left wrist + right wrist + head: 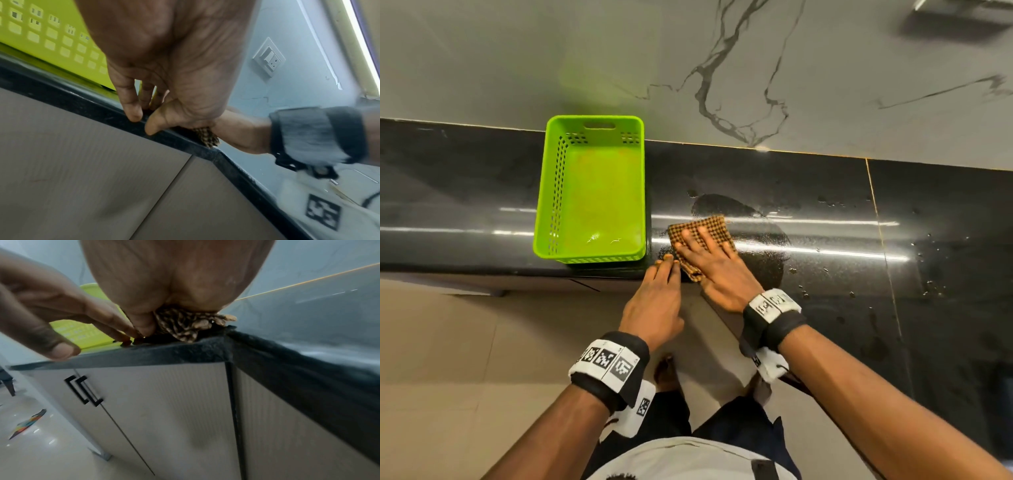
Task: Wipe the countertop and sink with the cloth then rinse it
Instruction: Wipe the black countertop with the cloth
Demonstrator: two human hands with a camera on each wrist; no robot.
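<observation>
A brown checked cloth (709,228) lies on the black countertop (825,192) near its front edge, just right of the green basket. My right hand (710,255) lies flat on the cloth with straight fingers and presses it down. A bunched corner of the cloth (183,324) sticks out under the palm at the counter's corner, and the cloth (207,136) shows there too. My left hand (657,294) reaches to the counter edge beside the cloth, its fingertips (134,116) touching the black edge and holding nothing. The sink is out of sight.
An empty green plastic basket (592,192) stands on the counter to the left of the cloth. A wet patch (726,205) and water drops (928,240) lie on the counter. Below are grey cabinet doors with black handles (82,391). A marble wall (722,68) rises behind.
</observation>
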